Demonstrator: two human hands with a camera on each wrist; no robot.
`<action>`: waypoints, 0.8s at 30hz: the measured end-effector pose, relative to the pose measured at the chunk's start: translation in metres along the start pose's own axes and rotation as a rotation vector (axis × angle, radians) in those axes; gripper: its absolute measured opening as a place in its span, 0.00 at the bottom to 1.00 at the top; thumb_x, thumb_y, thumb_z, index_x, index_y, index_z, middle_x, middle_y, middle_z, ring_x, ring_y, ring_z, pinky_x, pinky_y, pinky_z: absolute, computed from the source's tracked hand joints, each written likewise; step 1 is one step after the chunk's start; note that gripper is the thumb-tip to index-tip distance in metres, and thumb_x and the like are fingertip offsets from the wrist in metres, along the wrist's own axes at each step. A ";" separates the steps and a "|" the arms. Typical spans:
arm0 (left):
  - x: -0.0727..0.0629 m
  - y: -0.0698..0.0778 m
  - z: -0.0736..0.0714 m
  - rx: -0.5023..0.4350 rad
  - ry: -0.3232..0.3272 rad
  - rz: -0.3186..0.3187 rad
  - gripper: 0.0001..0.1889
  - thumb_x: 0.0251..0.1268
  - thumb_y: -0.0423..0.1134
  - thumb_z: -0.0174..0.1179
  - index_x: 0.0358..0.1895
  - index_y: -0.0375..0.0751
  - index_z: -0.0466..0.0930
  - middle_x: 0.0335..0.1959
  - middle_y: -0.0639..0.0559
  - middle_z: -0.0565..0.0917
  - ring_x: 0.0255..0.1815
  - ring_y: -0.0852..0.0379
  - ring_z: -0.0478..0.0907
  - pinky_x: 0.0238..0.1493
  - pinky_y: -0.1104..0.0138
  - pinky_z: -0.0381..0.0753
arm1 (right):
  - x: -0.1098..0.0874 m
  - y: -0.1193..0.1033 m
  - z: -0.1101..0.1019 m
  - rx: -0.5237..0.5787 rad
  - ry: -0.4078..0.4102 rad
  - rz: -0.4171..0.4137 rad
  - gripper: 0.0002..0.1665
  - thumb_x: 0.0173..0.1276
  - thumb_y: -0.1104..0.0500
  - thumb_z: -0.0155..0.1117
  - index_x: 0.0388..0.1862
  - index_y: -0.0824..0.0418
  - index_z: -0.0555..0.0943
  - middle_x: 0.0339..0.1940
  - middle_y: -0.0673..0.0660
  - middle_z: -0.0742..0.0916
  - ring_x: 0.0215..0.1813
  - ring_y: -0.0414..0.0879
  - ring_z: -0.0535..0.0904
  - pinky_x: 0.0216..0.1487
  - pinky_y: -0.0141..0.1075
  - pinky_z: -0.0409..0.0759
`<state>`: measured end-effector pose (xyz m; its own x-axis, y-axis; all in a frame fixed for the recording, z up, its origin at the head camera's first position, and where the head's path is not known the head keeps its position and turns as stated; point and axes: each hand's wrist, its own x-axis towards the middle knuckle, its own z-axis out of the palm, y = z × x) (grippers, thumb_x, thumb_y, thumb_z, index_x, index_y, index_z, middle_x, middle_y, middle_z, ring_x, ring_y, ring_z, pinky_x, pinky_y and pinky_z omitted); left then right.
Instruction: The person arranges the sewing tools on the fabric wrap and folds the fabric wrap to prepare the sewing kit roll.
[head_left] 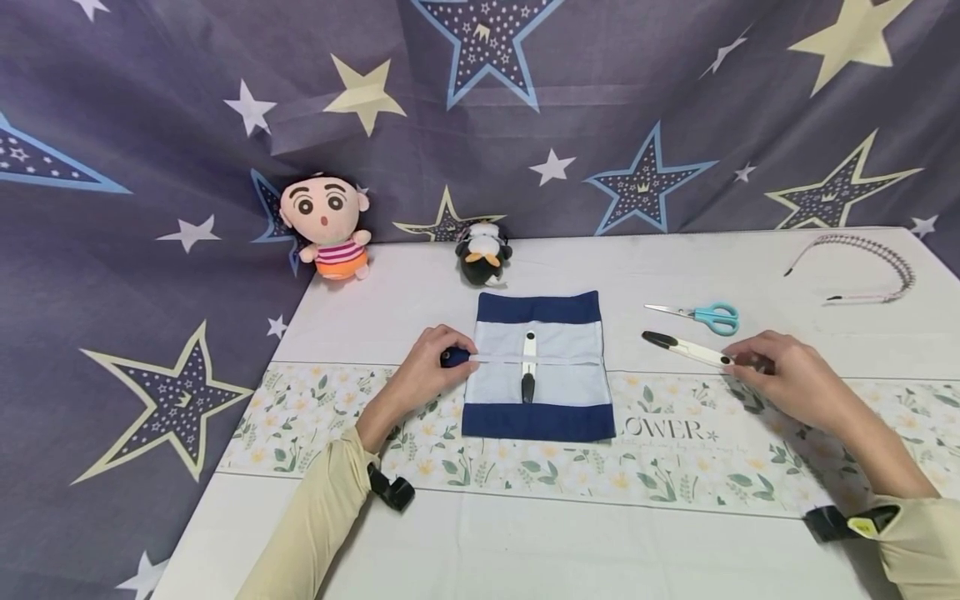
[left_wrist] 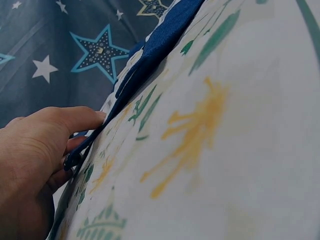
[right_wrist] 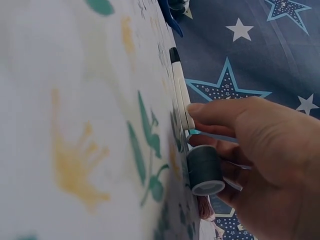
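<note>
An unfolded fabric sewing case, pale blue with navy bands, lies flat with a narrow white strap across its middle. Under that strap sits a white tool with a black tip, like thread snips. My left hand pinches the case's left edge, where a navy tab with a snap shows between the fingers. My right hand pinches the end of a second white, black-tipped tool on the table. A dark thread spool is by the right hand's lower fingers.
Blue-handled scissors lie just behind the second tool. A headband is at the back right. Two plush toys, a boy figure and a penguin, stand by the star-patterned curtain. A floral strip crosses the white tabletop.
</note>
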<state>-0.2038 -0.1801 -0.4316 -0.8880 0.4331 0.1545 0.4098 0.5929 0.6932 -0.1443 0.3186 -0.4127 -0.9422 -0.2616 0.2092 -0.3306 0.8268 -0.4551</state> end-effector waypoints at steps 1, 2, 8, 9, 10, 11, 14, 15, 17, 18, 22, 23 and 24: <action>0.000 0.000 0.000 -0.002 0.000 -0.001 0.09 0.70 0.42 0.68 0.49 0.46 0.85 0.51 0.49 0.80 0.52 0.47 0.70 0.48 0.53 0.74 | 0.000 0.000 0.000 -0.003 -0.002 -0.001 0.13 0.68 0.65 0.74 0.50 0.69 0.86 0.39 0.57 0.85 0.37 0.47 0.77 0.31 0.37 0.75; 0.000 0.000 0.000 -0.002 0.000 -0.001 0.09 0.70 0.42 0.68 0.49 0.46 0.85 0.51 0.49 0.80 0.52 0.47 0.70 0.48 0.53 0.74 | 0.000 0.000 0.001 -0.007 -0.004 0.000 0.14 0.68 0.65 0.74 0.50 0.69 0.86 0.39 0.57 0.85 0.37 0.47 0.77 0.31 0.38 0.75; 0.000 -0.001 0.000 -0.002 -0.001 0.001 0.09 0.70 0.41 0.68 0.49 0.46 0.85 0.51 0.49 0.80 0.52 0.47 0.70 0.49 0.53 0.74 | 0.001 0.000 0.003 -0.016 -0.008 0.010 0.14 0.68 0.64 0.74 0.49 0.69 0.87 0.40 0.58 0.85 0.36 0.47 0.77 0.31 0.39 0.75; 0.000 -0.001 0.000 -0.002 -0.001 0.001 0.09 0.70 0.41 0.68 0.49 0.46 0.85 0.51 0.49 0.80 0.52 0.47 0.70 0.49 0.53 0.73 | 0.001 0.000 0.004 -0.019 -0.007 0.010 0.14 0.67 0.64 0.74 0.49 0.69 0.87 0.40 0.58 0.84 0.36 0.47 0.77 0.31 0.39 0.75; 0.000 -0.001 0.000 -0.002 0.000 0.002 0.09 0.70 0.41 0.68 0.49 0.45 0.85 0.51 0.49 0.80 0.51 0.47 0.70 0.49 0.53 0.74 | 0.001 0.000 0.004 -0.021 -0.006 0.008 0.14 0.67 0.64 0.74 0.49 0.69 0.87 0.40 0.58 0.84 0.36 0.47 0.77 0.31 0.39 0.75; 0.000 -0.001 0.000 -0.002 0.001 0.002 0.09 0.70 0.41 0.68 0.49 0.45 0.86 0.51 0.49 0.80 0.51 0.47 0.70 0.49 0.53 0.74 | 0.002 0.000 0.005 -0.023 -0.005 0.005 0.14 0.67 0.64 0.74 0.49 0.69 0.87 0.40 0.58 0.84 0.36 0.47 0.77 0.31 0.39 0.75; -0.001 -0.001 0.000 -0.002 0.000 0.004 0.09 0.70 0.41 0.69 0.49 0.45 0.86 0.51 0.49 0.80 0.51 0.47 0.70 0.49 0.53 0.74 | 0.002 0.001 0.006 -0.033 0.002 -0.008 0.13 0.67 0.65 0.74 0.48 0.69 0.87 0.39 0.58 0.84 0.36 0.47 0.76 0.32 0.39 0.75; -0.001 0.000 0.000 -0.003 -0.001 0.003 0.09 0.70 0.41 0.68 0.49 0.46 0.86 0.51 0.49 0.80 0.51 0.47 0.70 0.48 0.53 0.74 | 0.002 0.001 0.006 -0.036 0.005 -0.014 0.13 0.66 0.66 0.74 0.48 0.69 0.87 0.39 0.57 0.84 0.36 0.47 0.76 0.31 0.39 0.75; -0.001 0.000 -0.001 -0.005 -0.004 0.001 0.09 0.70 0.41 0.68 0.49 0.46 0.86 0.51 0.49 0.80 0.52 0.47 0.70 0.48 0.53 0.74 | 0.001 0.002 0.006 -0.039 0.012 -0.022 0.12 0.66 0.66 0.74 0.48 0.69 0.87 0.39 0.57 0.84 0.36 0.46 0.76 0.31 0.38 0.75; -0.001 0.001 -0.001 -0.005 -0.006 0.002 0.09 0.70 0.42 0.68 0.50 0.46 0.85 0.51 0.49 0.80 0.52 0.47 0.70 0.48 0.53 0.74 | 0.001 0.002 0.006 -0.040 0.016 -0.026 0.12 0.66 0.66 0.74 0.47 0.69 0.87 0.38 0.57 0.83 0.35 0.46 0.75 0.31 0.38 0.74; 0.000 0.001 0.000 -0.007 -0.009 -0.004 0.09 0.71 0.42 0.68 0.50 0.46 0.85 0.51 0.49 0.79 0.51 0.47 0.70 0.48 0.54 0.74 | 0.000 0.004 0.007 -0.046 0.029 -0.039 0.11 0.66 0.67 0.74 0.46 0.68 0.87 0.38 0.56 0.83 0.35 0.46 0.74 0.30 0.38 0.74; 0.000 0.001 0.000 -0.006 -0.009 -0.004 0.09 0.71 0.42 0.68 0.50 0.46 0.85 0.51 0.49 0.79 0.51 0.47 0.70 0.48 0.54 0.74 | 0.000 0.004 0.007 -0.047 0.032 -0.041 0.11 0.66 0.67 0.74 0.46 0.68 0.87 0.38 0.56 0.83 0.35 0.45 0.74 0.30 0.38 0.74; 0.000 0.001 0.000 -0.003 -0.008 -0.003 0.09 0.71 0.41 0.68 0.50 0.46 0.86 0.51 0.49 0.80 0.51 0.47 0.70 0.48 0.54 0.74 | 0.000 0.004 0.007 -0.048 0.033 -0.044 0.11 0.67 0.66 0.74 0.46 0.68 0.87 0.38 0.56 0.83 0.35 0.45 0.74 0.31 0.38 0.74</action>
<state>-0.2034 -0.1799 -0.4308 -0.8873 0.4373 0.1468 0.4068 0.5919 0.6958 -0.1462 0.3179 -0.4208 -0.9243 -0.2823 0.2568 -0.3679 0.8378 -0.4033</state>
